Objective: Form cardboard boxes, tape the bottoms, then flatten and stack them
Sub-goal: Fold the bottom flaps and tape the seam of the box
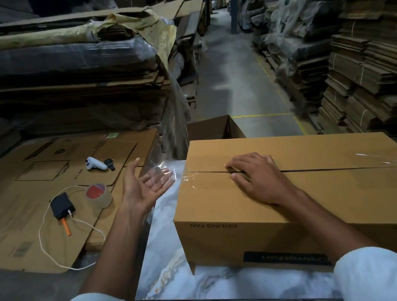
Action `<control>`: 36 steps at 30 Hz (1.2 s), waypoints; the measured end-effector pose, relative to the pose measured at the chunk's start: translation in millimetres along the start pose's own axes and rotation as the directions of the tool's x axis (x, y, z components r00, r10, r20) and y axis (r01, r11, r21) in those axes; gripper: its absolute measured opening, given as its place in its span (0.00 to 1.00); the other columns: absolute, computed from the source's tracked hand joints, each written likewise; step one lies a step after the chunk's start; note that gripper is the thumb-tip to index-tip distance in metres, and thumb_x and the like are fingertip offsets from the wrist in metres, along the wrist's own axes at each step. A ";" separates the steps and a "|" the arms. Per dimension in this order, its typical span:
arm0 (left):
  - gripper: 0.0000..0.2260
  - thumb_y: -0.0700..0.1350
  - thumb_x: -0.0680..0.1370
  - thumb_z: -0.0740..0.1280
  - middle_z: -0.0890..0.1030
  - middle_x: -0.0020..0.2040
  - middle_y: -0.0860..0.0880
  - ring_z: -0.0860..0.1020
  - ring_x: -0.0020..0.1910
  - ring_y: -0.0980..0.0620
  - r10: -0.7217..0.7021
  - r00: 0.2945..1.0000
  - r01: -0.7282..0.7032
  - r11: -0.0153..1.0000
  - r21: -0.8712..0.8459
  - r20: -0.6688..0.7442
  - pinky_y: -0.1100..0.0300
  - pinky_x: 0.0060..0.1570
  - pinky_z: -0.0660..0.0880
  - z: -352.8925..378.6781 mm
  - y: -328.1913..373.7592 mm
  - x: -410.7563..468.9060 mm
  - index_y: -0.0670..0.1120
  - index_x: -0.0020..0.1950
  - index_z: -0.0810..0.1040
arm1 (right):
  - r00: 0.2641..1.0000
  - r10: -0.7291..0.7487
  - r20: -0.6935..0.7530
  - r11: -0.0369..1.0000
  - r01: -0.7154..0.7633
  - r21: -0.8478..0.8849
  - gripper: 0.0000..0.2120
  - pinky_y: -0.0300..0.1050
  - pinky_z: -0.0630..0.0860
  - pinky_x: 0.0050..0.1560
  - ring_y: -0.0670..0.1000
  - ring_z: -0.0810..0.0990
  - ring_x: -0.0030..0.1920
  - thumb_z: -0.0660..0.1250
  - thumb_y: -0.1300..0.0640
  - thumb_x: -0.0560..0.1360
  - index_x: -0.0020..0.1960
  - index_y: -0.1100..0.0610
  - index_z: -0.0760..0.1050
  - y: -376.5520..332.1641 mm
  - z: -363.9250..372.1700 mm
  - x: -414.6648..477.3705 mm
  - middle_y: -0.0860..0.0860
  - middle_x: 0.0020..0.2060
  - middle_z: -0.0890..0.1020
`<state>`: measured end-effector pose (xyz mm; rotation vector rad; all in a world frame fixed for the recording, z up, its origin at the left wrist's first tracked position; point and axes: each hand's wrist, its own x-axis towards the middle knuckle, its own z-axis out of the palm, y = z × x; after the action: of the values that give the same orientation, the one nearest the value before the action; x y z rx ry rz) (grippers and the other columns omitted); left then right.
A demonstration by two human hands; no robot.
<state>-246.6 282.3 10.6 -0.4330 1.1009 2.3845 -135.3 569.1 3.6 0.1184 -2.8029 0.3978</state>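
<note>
A formed brown cardboard box (325, 199) lies upside down on a marble-patterned table (166, 255). Clear tape (375, 157) runs along its centre seam. My right hand (256, 178) rests flat on the box top, fingertips pressing the seam near the left end. My left hand (146, 182) hovers palm up beside the box's left edge, fingers spread, with a loose end of clear tape hanging over the fingers. A roll of brown tape (100, 196) stands on flat cardboard sheets (22, 198) to the left.
On the sheets lie a black device (62, 206) with a white cable, an orange pen (65, 227) and a white controller (95, 164). An open box (212, 129) sits behind the taped one. Tall cardboard stacks (370, 64) line both sides of a concrete aisle (236, 82).
</note>
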 end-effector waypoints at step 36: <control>0.25 0.46 0.84 0.64 0.81 0.61 0.33 0.85 0.52 0.37 0.040 0.998 -0.040 0.999 -0.002 -0.055 0.44 0.50 0.83 -11.6 -31.3 14.6 0.41 0.78 0.61 | 0.985 -0.089 0.146 0.992 0.074 0.106 0.26 0.49 0.44 0.78 0.43 0.59 0.78 0.52 0.37 0.83 0.77 0.45 0.65 -65.8 29.2 20.2 0.43 0.78 0.66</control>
<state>-240.9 295.3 -23.0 -0.4843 1.1401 2.4222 -154.8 496.9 0.2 0.2967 -2.9137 0.5300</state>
